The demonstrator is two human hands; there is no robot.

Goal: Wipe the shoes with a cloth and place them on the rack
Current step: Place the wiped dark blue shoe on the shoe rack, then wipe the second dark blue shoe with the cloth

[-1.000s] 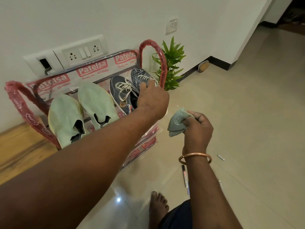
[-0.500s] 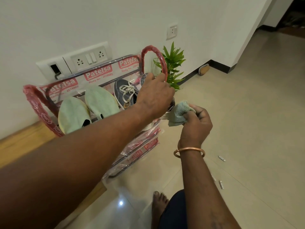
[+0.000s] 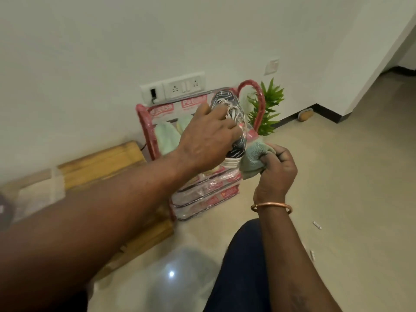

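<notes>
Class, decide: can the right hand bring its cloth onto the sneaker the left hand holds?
Probably yes: the right hand holds the cloth right beside the heel end of the sneaker, nothing between them; the left hand covers only its upper.

Open floor [image 3: 342,181] right of rack [image 3: 147,129], plant [image 3: 267,109] beside it — wall [image 3: 112,52] behind

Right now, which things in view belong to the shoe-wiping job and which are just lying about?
Job: dark sneaker in left hand; green cloth in right hand; rack; pale green shoes on it.
Lying about: plant, wooden board, socket panel, small white bits on floor.
</notes>
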